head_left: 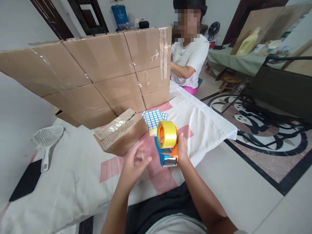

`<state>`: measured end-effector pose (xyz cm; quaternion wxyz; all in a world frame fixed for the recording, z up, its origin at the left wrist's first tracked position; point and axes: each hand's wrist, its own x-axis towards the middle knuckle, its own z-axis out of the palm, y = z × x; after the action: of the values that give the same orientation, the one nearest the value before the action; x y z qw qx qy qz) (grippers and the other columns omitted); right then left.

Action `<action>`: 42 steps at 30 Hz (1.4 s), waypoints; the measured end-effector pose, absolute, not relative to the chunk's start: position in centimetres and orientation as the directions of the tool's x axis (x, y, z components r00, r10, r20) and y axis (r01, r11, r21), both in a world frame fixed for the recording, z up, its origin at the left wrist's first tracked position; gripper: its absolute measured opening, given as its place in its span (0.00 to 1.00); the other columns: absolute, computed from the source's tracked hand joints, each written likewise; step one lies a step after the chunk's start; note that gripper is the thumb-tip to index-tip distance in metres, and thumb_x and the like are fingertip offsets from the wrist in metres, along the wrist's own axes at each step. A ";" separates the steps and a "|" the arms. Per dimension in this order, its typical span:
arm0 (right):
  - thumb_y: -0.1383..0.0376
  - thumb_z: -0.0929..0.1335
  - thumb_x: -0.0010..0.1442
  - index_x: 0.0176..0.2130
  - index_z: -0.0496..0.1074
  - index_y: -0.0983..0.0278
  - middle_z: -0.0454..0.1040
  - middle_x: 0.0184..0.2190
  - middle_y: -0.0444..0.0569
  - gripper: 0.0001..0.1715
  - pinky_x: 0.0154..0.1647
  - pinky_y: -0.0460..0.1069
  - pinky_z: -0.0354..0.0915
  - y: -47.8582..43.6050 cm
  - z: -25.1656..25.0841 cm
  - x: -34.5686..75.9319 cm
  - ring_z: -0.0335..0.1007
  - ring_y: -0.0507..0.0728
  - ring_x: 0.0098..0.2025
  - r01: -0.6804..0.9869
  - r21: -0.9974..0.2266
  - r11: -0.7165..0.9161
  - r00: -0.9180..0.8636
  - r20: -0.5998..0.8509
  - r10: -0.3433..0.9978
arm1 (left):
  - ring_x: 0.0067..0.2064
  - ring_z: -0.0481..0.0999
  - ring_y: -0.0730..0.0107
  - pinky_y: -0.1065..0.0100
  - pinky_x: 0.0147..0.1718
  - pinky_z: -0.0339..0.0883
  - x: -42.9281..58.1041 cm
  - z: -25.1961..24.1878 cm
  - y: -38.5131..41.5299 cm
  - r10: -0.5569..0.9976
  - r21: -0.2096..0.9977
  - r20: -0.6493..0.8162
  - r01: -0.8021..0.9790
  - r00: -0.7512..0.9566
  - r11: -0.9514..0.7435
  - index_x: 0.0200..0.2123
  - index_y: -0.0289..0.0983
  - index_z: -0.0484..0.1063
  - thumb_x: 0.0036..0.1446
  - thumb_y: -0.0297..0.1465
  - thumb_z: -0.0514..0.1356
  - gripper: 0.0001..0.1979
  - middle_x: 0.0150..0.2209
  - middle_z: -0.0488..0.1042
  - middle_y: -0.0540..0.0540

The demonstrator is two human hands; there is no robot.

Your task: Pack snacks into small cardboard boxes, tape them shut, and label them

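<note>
My right hand grips a blue and orange tape dispenser that carries a roll of yellowish packing tape. To the left of it, my left hand hovers over the cloth with fingers apart and nothing in them. Just beyond that hand a small cardboard box lies on the table, shiny tape along its top seam. Sheets of blue-bordered labels rest beside the box, partly behind the tape roll.
A wall of stacked taped cartons rises at the table's back. A white slotted skimmer and a black flat object lie at left. Across the table sits a person in a white shirt. A dark folding chair stands at right.
</note>
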<state>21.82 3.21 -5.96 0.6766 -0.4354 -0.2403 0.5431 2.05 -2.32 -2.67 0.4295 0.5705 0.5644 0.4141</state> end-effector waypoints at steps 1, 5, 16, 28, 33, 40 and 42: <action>0.35 0.66 0.58 0.44 0.77 0.60 0.78 0.33 0.47 0.35 0.33 0.51 0.71 2.6 -5.4 21.3 0.76 0.59 0.35 -0.520 -0.853 0.041 0.232 -0.095 0.968 | 0.67 0.65 0.46 0.53 0.57 0.68 2.0 -1.7 -1.2 0.995 0.961 0.083 0.261 0.049 -0.093 0.69 0.43 0.59 0.52 0.47 0.69 0.44 0.68 0.64 0.37; 0.32 0.62 0.59 0.49 0.78 0.60 0.80 0.37 0.50 0.41 0.37 0.53 0.73 0.7 -3.2 19.9 0.77 0.61 0.38 -0.476 -0.877 0.059 -0.068 0.103 0.992 | 0.73 0.54 0.46 0.54 0.65 0.60 3.1 1.3 1.9 0.927 0.979 0.189 0.014 0.324 -0.205 0.73 0.48 0.48 0.52 0.50 0.70 0.52 0.75 0.47 0.42; 0.45 0.70 0.61 0.43 0.77 0.60 0.79 0.34 0.47 0.23 0.36 0.50 0.72 0.8 -3.2 19.7 0.76 0.58 0.34 -0.431 -0.898 0.090 -0.025 0.112 0.993 | 0.72 0.57 0.49 0.55 0.65 0.61 4.4 -1.2 1.0 0.988 0.995 0.093 -0.039 0.123 -0.089 0.69 0.45 0.59 0.55 0.51 0.67 0.43 0.73 0.53 0.41; 0.44 0.70 0.58 0.41 0.76 0.61 0.79 0.35 0.50 0.25 0.42 0.56 0.73 2.7 -6.2 20.4 0.77 0.62 0.42 -0.339 -0.906 0.252 0.100 0.231 0.968 | 0.23 0.75 0.71 0.72 0.23 0.67 5.6 -2.9 -8.9 0.954 0.954 -0.292 -0.045 0.075 0.295 0.27 0.35 0.76 0.52 0.48 0.69 0.20 0.24 0.80 0.45; 0.45 0.71 0.57 0.37 0.78 0.62 0.79 0.34 0.52 0.24 0.41 0.56 0.73 2.2 -6.5 19.7 0.76 0.61 0.38 -0.265 -0.908 0.324 0.031 0.328 0.944 | 0.21 0.72 0.74 0.74 0.21 0.62 4.9 -2.1 -10.3 0.946 0.943 -0.324 -0.082 0.008 0.323 0.26 0.35 0.76 0.51 0.49 0.69 0.21 0.23 0.78 0.46; 0.45 0.70 0.57 0.42 0.76 0.60 0.81 0.36 0.51 0.23 0.39 0.56 0.73 0.9 -5.1 18.7 0.79 0.63 0.38 -0.455 -0.841 0.293 0.084 0.287 0.954 | 0.21 0.72 0.72 0.73 0.21 0.63 5.1 -4.5 -10.1 0.954 0.954 -0.298 -0.027 -0.017 0.298 0.24 0.36 0.73 0.51 0.52 0.67 0.24 0.23 0.79 0.45; 0.46 0.70 0.57 0.42 0.76 0.59 0.81 0.36 0.51 0.22 0.40 0.57 0.74 0.3 -4.5 18.6 0.79 0.63 0.39 -0.482 -0.826 0.292 0.078 0.291 0.954 | 0.22 0.72 0.72 0.72 0.22 0.65 5.4 -4.8 -9.9 0.966 0.968 -0.251 0.010 -0.063 0.252 0.21 0.36 0.72 0.52 0.52 0.66 0.24 0.21 0.78 0.46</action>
<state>18.55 0.29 -4.48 0.6806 -0.2758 -0.4274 0.5273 5.41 -9.89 -4.81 0.5394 0.4215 0.5788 0.4432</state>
